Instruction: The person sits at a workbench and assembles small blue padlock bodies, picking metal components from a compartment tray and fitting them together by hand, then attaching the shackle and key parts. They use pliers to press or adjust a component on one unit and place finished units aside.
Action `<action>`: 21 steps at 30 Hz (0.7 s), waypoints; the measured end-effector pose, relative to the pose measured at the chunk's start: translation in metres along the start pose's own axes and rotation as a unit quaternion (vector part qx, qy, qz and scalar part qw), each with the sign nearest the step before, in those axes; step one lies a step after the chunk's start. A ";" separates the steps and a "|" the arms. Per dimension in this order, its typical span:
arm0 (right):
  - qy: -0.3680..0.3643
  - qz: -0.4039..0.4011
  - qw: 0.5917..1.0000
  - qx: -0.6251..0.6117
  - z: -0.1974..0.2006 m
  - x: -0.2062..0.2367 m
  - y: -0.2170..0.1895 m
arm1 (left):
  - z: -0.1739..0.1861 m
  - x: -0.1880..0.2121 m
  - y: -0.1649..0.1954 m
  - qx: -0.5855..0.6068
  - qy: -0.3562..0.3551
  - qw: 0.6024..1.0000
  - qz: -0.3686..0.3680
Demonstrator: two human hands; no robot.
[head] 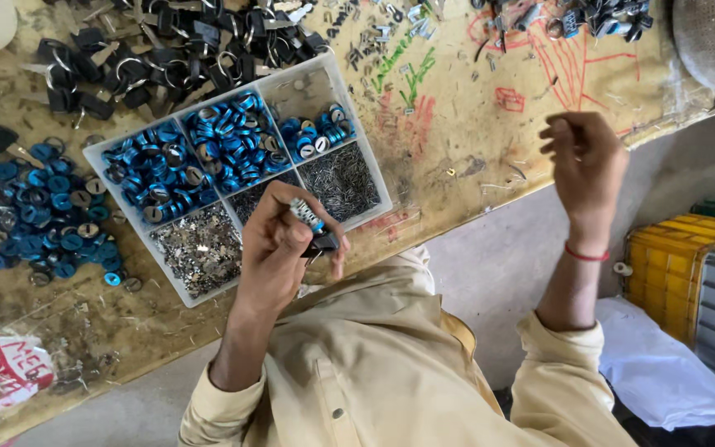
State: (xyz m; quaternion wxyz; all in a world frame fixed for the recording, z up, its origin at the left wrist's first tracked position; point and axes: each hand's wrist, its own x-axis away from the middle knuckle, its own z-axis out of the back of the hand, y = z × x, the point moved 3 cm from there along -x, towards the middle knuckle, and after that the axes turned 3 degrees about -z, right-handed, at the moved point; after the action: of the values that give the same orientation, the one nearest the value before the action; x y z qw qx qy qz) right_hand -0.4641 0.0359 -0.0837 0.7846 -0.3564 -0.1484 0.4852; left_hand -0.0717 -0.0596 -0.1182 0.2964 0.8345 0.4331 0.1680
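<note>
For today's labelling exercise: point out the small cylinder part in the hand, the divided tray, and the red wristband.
small cylinder part [306, 215], head view, its ribbed middle.
divided tray [371, 165], head view, its right rim.
red wristband [587, 255], head view, mid-band.

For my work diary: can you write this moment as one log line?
left hand: holds small lock part | right hand: raised, fingers curled | divided tray: blue rings, pins
</note>
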 end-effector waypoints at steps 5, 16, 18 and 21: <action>0.002 0.079 0.996 0.046 -0.042 -0.048 -0.005 | 0.005 -0.006 -0.004 0.032 -0.042 0.999 0.008; 0.088 0.191 0.969 0.126 -0.074 -0.118 -0.023 | 0.007 -0.005 -0.006 0.028 -0.036 0.999 0.007; 0.073 0.206 0.967 0.135 -0.076 -0.114 -0.022 | 0.005 -0.005 -0.006 0.035 -0.053 0.998 0.008; 0.050 0.276 0.942 0.182 -0.084 -0.109 -0.033 | 0.005 -0.005 -0.007 0.017 -0.052 0.998 0.022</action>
State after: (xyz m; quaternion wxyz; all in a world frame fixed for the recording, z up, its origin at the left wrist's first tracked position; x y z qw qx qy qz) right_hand -0.4463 -0.1028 -0.1070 0.6774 -0.2583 0.0861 0.6834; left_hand -0.0764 -0.0619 -0.1264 0.3009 0.8561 0.4017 0.1231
